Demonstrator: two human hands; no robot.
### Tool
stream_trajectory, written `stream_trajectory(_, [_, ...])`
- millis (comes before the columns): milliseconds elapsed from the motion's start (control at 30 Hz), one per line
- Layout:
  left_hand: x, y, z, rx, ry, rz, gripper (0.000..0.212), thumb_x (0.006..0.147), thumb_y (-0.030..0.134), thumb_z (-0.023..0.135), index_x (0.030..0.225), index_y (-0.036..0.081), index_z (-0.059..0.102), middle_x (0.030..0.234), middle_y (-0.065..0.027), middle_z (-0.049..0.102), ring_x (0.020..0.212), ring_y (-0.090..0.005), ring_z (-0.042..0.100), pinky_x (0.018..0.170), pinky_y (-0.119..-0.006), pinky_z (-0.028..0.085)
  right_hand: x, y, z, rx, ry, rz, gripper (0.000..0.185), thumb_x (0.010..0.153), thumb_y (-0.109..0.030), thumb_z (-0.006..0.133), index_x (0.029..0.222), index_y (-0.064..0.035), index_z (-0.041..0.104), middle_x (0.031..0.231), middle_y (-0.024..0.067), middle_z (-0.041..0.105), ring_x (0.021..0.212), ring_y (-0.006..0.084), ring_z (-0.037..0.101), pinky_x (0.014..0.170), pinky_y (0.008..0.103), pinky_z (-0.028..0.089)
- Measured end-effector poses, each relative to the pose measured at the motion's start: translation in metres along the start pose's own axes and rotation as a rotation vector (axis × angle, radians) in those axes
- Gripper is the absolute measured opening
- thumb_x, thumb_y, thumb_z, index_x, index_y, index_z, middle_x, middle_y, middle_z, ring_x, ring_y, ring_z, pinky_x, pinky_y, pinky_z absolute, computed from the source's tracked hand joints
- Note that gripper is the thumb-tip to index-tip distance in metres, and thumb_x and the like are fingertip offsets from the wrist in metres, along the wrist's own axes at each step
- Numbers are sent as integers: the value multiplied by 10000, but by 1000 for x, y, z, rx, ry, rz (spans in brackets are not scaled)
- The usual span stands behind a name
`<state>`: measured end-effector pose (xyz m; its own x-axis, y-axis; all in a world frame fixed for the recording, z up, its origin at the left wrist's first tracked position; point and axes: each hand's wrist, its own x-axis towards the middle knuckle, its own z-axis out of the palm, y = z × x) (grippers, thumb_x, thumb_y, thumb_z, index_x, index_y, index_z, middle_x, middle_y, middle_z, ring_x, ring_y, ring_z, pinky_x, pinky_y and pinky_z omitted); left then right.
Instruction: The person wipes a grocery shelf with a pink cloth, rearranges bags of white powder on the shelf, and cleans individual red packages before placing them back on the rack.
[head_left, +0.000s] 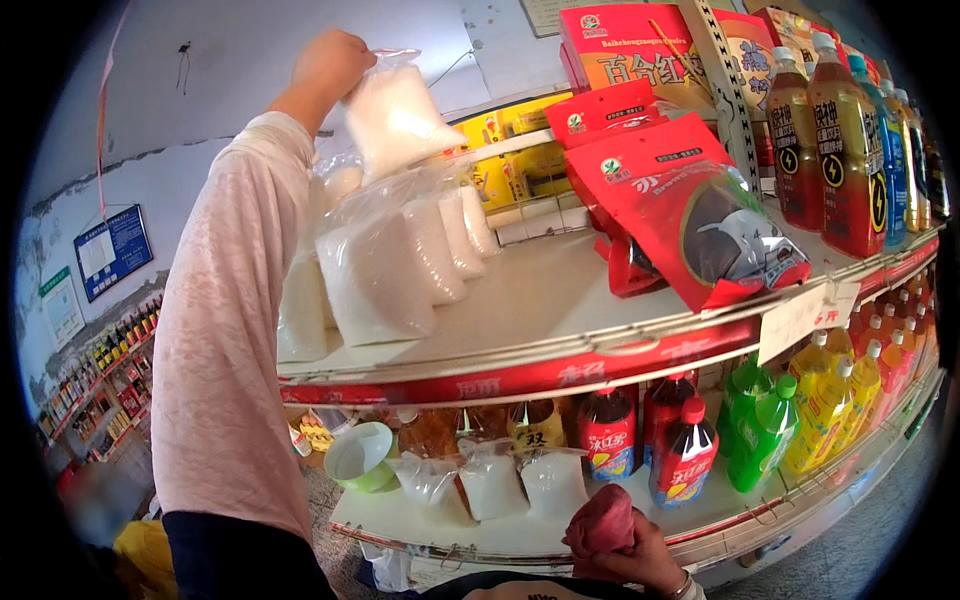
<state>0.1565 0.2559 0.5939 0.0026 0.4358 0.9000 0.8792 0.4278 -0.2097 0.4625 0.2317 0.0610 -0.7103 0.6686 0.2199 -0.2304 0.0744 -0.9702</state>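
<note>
My left hand (330, 67) is raised above the upper shelf, its fingers closed on the gathered top of a clear plastic bag of white granules (394, 116). Below it, several similar bags of white granules (379, 277) lean against one another on the upper shelf (510, 292). The held bag hangs just over them; whether it touches them I cannot tell. Low in front of me, my right hand (637, 555) grips a crumpled reddish cloth (602, 521) near the lower shelf's front edge.
Red packages (652, 172) lie right of the bags, beside drink bottles (844, 150). On the lower shelf (525, 534) stand a pale green bowl (364, 454), three small bags of white granules (491, 480) and bottled drinks (686, 454). A person in yellow (146, 555) is at lower left.
</note>
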Motion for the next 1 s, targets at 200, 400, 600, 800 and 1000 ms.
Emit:
stream_trajectory(200, [6,-11,29,-20,54,23,231,754,239,576,837,45,669,745,-118,644,674,-246,611,662,-349,471,16,23,-14,-55,-26,-106,613,719,-64,674,1249,-8,372,1083,86,544,990,150,520,867,310,430])
stream_trajectory(400, [-17,-36,91,38,-63,47,230,763,233,590,819,23,665,687,-126,642,610,-220,619,626,-334,475,23,29,-18,-9,2,-158,611,709,-30,671,1245,-13,377,1069,76,548,985,154,523,865,311,433])
stream_trajectory(600, [-20,-24,87,-71,-255,-138,218,742,223,580,846,54,673,813,-145,640,808,-272,608,740,-353,462,25,8,-22,28,-22,-71,557,699,-73,702,1176,13,428,1058,83,568,985,156,545,864,308,439])
stream_trajectory(800, [-21,-22,95,-158,-217,-61,228,747,229,558,843,55,672,804,-145,639,785,-282,605,738,-354,464,30,4,-20,87,-38,-25,530,689,-103,724,1133,26,465,1041,89,586,973,158,561,854,306,446])
stream_trajectory(1000, [-15,-30,108,-59,-268,-8,209,757,194,564,814,9,642,666,-117,624,564,-208,583,581,-321,462,28,28,-21,-54,-4,-101,579,731,-36,641,1253,-23,390,1093,91,548,1012,183,524,889,333,418])
